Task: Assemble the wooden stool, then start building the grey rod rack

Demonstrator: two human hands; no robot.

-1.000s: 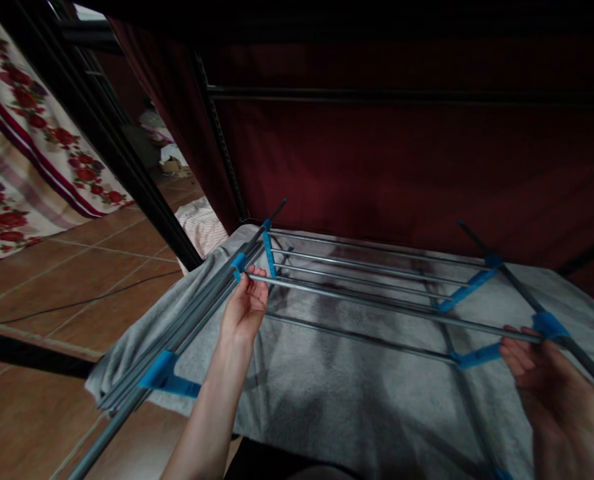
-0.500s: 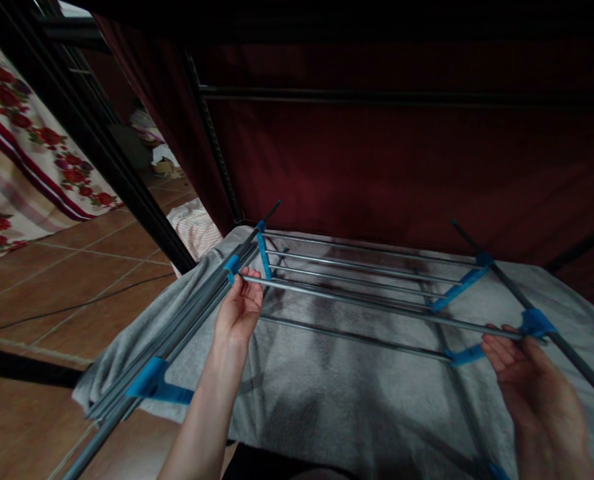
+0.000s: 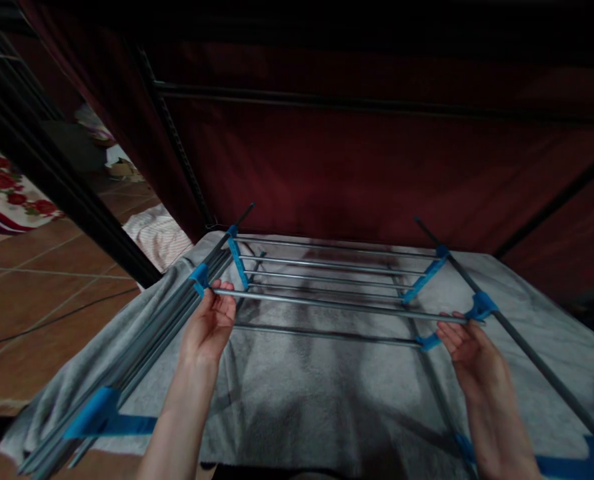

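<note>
A grey metal rod (image 3: 337,305) runs crosswise between my hands. My left hand (image 3: 213,327) pinches its left end, thumb against fingers, beside a blue plastic connector (image 3: 199,276). Near the other end, my right hand (image 3: 481,367) grips the rod with its palm turned up, just below another blue connector (image 3: 483,305). These connectors sit on the side tubes of a metal rack; the right side tube (image 3: 529,350) slants toward me. Farther back, several parallel rods (image 3: 321,266) span two slanted blue brackets (image 3: 238,261).
A bundle of loose-looking grey tubes (image 3: 149,347) lies along the left side. Under the rack is a grey blanket (image 3: 327,400). Dark red curtain (image 3: 327,173) and black frame bars (image 3: 71,160) enclose the space. Beyond, on the left, are floor tiles (image 3: 51,300) and striped cloth (image 3: 159,233).
My view has swung to the right, so the rack and both hands appear farther left. Each hand keeps its hold on the same rod.
</note>
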